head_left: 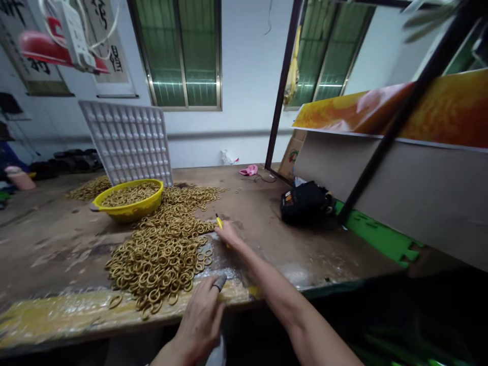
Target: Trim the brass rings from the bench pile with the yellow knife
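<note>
My right hand (227, 234) reaches across the table at the right side of a large heap of brass-coloured rings (160, 254). Its fingers are closed round a slim yellow pen-like tool (219, 221) with a dark tip; the exact kind cannot be made out. Nearer to me, my left hand (202, 310) is over the table's front edge, just right of the heap's near end. A dark band and a grey finger cover (220, 282) are on one of its fingers. That finger is stretched out, others are partly hidden, and nothing shows in this hand.
A yellow basin (133, 211) full of rings stands behind the heap, before an upright grey moulded tray (129, 137). Farther right lie a pink cloth-like item (249, 170) and a black bag (307, 202). Dark posts (282, 86) rise at the right. A power strip (74, 35) hangs upper left.
</note>
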`<state>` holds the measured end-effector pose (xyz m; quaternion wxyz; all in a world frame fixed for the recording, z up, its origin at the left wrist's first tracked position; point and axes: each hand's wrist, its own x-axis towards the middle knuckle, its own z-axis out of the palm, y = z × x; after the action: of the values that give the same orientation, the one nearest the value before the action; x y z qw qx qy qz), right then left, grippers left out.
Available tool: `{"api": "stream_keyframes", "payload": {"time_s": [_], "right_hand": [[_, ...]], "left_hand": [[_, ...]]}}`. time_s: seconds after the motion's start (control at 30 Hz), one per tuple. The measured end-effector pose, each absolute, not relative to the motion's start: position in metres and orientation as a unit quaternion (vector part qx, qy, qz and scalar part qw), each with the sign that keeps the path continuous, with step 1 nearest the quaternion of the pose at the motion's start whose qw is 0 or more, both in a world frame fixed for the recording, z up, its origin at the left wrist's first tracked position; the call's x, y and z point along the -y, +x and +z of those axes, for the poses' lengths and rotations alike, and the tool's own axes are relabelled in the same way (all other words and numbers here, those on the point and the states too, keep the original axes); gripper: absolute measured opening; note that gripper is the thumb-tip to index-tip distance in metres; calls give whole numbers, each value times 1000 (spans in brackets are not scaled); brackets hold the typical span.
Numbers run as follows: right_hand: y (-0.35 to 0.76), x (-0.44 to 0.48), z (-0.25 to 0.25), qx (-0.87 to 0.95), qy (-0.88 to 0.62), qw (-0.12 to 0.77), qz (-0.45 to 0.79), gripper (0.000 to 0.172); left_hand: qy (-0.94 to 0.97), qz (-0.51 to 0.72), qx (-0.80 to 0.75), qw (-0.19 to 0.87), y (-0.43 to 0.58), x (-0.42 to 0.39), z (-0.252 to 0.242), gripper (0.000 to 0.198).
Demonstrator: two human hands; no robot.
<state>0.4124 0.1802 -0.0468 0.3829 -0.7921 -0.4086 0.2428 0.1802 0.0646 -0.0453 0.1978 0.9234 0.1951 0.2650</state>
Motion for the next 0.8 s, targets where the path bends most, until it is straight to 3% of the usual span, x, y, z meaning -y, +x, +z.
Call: {"api": "stream_keyframes", "payload": {"time_s": [0.23, 0.33, 0.47, 0.6, 0.7, 0.8], "right_hand": [[471, -132, -39, 436, -852, 250, 146, 35], [482, -134, -42, 458, -851, 215, 144, 33], [502, -146, -48, 464, -848, 193, 165, 31], [531, -152, -62, 472, -850, 187, 142, 33], [568, -160, -68, 467, -862, 182, 76, 24], [619, -182, -66, 447, -878, 170, -8, 26]], "left_hand": [[939, 251, -181, 150, 269, -110, -59, 37], [944, 244, -173, 139, 311, -138, -70, 48], [939, 265, -189, 108, 339, -169, -91, 68], [946, 275, -169, 26, 342, -178, -104, 67], [953, 272, -127, -33, 340, -177, -100, 67], [959, 260, -96, -65, 342, -182, -96, 65]]}}
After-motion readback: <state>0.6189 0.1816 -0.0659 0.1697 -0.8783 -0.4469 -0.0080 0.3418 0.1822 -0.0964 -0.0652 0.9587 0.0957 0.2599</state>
